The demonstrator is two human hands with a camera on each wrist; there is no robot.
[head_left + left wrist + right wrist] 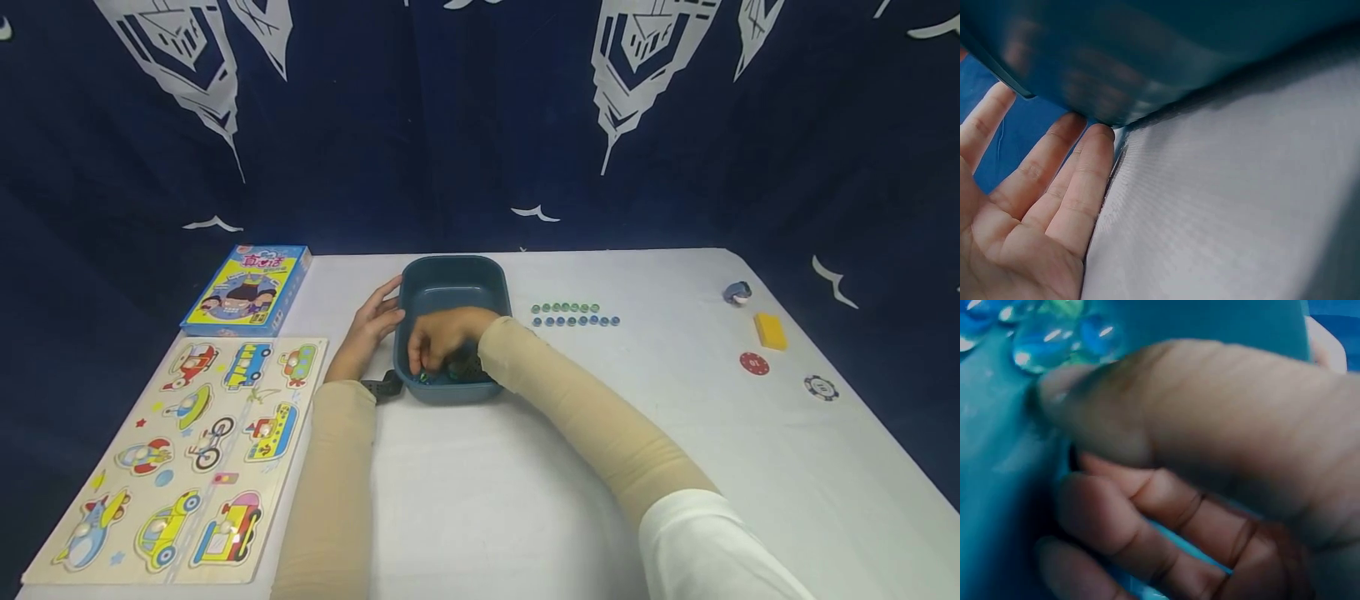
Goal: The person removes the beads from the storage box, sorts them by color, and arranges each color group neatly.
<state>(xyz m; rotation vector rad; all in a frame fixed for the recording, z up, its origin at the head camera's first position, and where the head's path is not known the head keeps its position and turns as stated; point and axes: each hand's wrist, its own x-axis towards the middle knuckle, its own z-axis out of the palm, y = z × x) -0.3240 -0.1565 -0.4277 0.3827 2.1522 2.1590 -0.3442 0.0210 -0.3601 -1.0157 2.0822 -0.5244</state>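
A dark teal plastic bin (454, 265) stands near the middle of the white table. My left hand (366, 332) is at its left side; in the left wrist view the fairly straight fingers (1082, 181) touch the outer wall. My right hand (442, 335) reaches down inside the bin, fingers bent. Clear glass marbles (1047, 340) with blue and green inside lie on the bin floor, right by the thumb tip in the right wrist view. I cannot tell whether a marble sits between the thumb and fingers. Right of the bin, more marbles (573, 321) form two rows, greenish behind, mostly blue in front.
On the left lie a wooden vehicle puzzle board (202, 450) and a blue-yellow card box (247, 292). Toward the right edge are a small blue-grey object (737, 292), a yellow block (770, 331), a red chip (753, 363) and a black-and-white chip (821, 387). A dark curtain (420, 150) hangs behind the table.
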